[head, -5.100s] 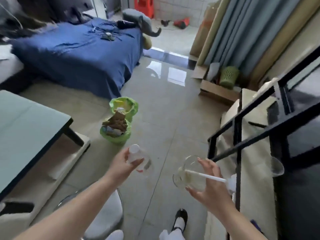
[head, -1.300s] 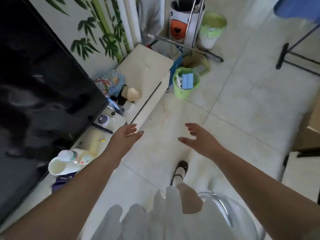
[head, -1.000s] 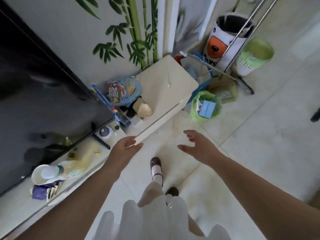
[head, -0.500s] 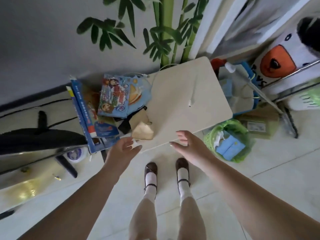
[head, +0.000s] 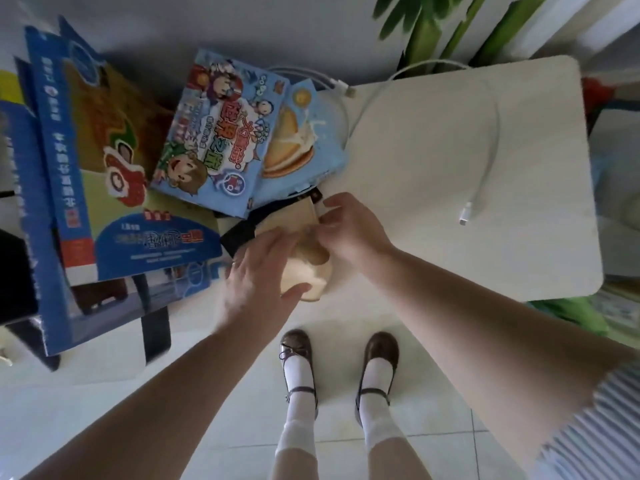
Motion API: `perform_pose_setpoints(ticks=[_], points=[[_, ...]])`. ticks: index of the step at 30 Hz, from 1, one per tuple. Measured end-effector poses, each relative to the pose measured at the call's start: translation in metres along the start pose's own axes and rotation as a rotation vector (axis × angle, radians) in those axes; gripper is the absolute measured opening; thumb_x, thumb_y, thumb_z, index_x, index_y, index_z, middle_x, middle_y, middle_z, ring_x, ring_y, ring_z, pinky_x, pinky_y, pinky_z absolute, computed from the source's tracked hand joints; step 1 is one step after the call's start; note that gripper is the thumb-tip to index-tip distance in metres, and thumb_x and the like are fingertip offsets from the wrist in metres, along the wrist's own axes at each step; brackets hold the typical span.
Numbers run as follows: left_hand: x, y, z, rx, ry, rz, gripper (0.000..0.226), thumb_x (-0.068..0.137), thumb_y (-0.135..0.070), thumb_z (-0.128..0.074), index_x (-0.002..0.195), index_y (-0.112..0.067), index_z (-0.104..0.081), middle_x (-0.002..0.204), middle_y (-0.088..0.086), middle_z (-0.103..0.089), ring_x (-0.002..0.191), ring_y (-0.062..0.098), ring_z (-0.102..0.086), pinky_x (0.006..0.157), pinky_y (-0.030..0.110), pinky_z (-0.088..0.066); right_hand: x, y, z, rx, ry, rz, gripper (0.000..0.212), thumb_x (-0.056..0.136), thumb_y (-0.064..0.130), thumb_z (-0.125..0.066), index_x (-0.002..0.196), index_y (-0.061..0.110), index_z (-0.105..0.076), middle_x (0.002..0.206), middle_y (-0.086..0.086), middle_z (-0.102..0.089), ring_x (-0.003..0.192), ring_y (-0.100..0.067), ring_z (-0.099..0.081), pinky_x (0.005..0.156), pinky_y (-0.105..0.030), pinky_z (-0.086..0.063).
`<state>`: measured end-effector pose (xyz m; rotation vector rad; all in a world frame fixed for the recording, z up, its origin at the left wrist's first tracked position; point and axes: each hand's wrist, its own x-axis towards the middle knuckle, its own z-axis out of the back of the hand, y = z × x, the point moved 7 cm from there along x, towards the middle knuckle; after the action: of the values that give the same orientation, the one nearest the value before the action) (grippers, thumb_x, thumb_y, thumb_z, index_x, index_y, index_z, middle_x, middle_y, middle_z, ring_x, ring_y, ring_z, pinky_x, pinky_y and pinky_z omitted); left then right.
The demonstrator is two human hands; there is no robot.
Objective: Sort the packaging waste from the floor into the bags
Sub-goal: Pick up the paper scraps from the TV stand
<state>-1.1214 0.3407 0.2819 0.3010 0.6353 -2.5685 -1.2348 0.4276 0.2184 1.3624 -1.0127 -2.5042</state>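
Both hands, left hand (head: 263, 271) flat and right hand (head: 349, 230) seemingly pinching, meet on the tan cardboard piece (head: 304, 268), whose lifting may topple the leaning snack boxes (head: 221, 133).

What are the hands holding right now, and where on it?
Both hands are on the tan cardboard piece: the right hand pinches its upper edge, the left hand lies over its left side.

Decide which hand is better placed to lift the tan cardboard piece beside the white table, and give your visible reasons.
Right. The right hand already curls round the cardboard piece's top edge, close to a grip, while the left hand lies flat against its side with straight fingers, only steadying it.
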Motion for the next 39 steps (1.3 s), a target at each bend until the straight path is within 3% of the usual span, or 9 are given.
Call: perform_pose_setpoints(ticks=[6, 9, 13, 20, 25, 27, 30, 36, 39], points=[[0.021, 0.002, 0.004, 0.173, 0.037, -0.232, 0.044, 0.072, -0.039, -0.067, 0.11, -0.024, -0.054, 0.106, 0.001, -0.061, 0.094, 0.027, -0.06, 0.075, 0.045, -0.053, 0.008, 0.01, -0.011, -0.148, 0.107, -0.008, 0.014, 0.074, 0.032, -0.066, 0.068, 0.026, -0.056, 0.087, 0.001, -0.066, 0.092, -0.022, -0.063, 0.081, -0.034, -0.052], [0.021, 0.002, 0.003, 0.13, 0.068, -0.258, 0.038, 0.073, -0.044, -0.057, 0.103, -0.019, -0.058, 0.099, 0.002, -0.061, 0.084, 0.027, -0.062, 0.074, 0.045, -0.052, 0.007, 0.011, -0.005, -0.081, 0.092, -0.008, 0.021, 0.074, 0.039, -0.069, 0.077, 0.018, -0.065, 0.083, 0.0, -0.068, 0.084, -0.021, -0.063, 0.077, -0.033, -0.052], [0.01, -0.003, 0.014, -0.108, 0.013, -0.222, 0.036, 0.064, -0.024, -0.08, 0.093, -0.01, -0.064, 0.095, 0.005, -0.063, 0.075, 0.022, -0.064, 0.064, 0.031, -0.054, -0.008, 0.012, 0.017, 0.06, 0.019, 0.031, 0.021, 0.077, 0.03, -0.07, 0.077, 0.009, -0.067, 0.079, -0.007, -0.069, 0.079, -0.027, -0.063, 0.065, -0.033, -0.046], [-0.045, 0.011, 0.037, -0.513, 0.071, 0.243, 0.036, 0.072, -0.015, -0.077, 0.091, -0.031, -0.052, 0.094, -0.018, -0.061, 0.086, 0.004, -0.061, 0.077, 0.022, -0.05, -0.065, 0.013, 0.061, 0.039, -0.109, 0.086, 0.014, 0.082, 0.025, -0.064, 0.089, 0.015, -0.056, 0.091, -0.004, -0.066, 0.086, -0.024, -0.062, 0.069, -0.032, -0.045], [-0.106, 0.015, 0.074, -0.833, 0.004, 0.638, 0.031, 0.076, -0.009, -0.074, 0.097, -0.013, -0.053, 0.092, -0.002, -0.063, 0.078, 0.012, -0.061, 0.059, 0.014, -0.044, -0.128, 0.057, 0.083, 0.017, -0.164, 0.175, 0.019, 0.083, 0.025, -0.064, 0.099, 0.02, -0.057, 0.092, 0.004, -0.066, 0.085, -0.015, -0.061, 0.066, -0.024, -0.042], [-0.14, 0.011, 0.097, -0.97, -0.034, 0.733, 0.037, 0.07, -0.018, -0.077, 0.098, -0.014, -0.053, 0.097, 0.003, -0.064, 0.08, 0.014, -0.061, 0.068, 0.024, -0.049, -0.159, 0.08, 0.081, -0.006, -0.125, 0.202, 0.02, 0.083, 0.024, -0.065, 0.1, 0.021, -0.056, 0.093, 0.005, -0.066, 0.085, -0.014, -0.061, 0.065, -0.022, -0.04], [-0.2, 0.003, 0.132, -1.182, -0.138, 0.845, 0.039, 0.063, -0.021, -0.079, 0.091, -0.018, -0.052, 0.098, 0.008, -0.065, 0.08, 0.022, -0.061, 0.077, 0.039, -0.05, -0.217, 0.114, 0.072, -0.058, -0.054, 0.242, 0.023, 0.082, 0.024, -0.065, 0.103, 0.02, -0.057, 0.095, 0.004, -0.067, 0.085, -0.013, -0.061, 0.063, -0.019, -0.041], [-0.325, -0.005, 0.191, -1.511, -0.383, 0.921, 0.027, 0.072, -0.016, -0.074, 0.085, -0.013, -0.051, 0.085, 0.013, -0.052, 0.078, 0.022, -0.048, 0.065, 0.032, -0.041, -0.327, 0.176, 0.025, -0.13, 0.116, 0.349, 0.023, 0.083, 0.022, -0.065, 0.104, 0.017, -0.058, 0.1, 0.001, -0.067, 0.093, -0.015, -0.062, 0.082, -0.03, -0.05], [-0.387, 0.015, 0.211, -1.639, -0.574, 1.013, 0.02, 0.085, -0.008, -0.064, 0.097, -0.008, -0.049, 0.088, 0.01, -0.059, 0.075, 0.019, -0.059, 0.062, 0.024, -0.053, -0.369, 0.206, -0.015, -0.194, 0.212, 0.448, 0.019, 0.083, 0.02, -0.066, 0.099, 0.02, -0.056, 0.099, -0.001, -0.067, 0.092, -0.015, -0.062, 0.08, -0.026, -0.048]])
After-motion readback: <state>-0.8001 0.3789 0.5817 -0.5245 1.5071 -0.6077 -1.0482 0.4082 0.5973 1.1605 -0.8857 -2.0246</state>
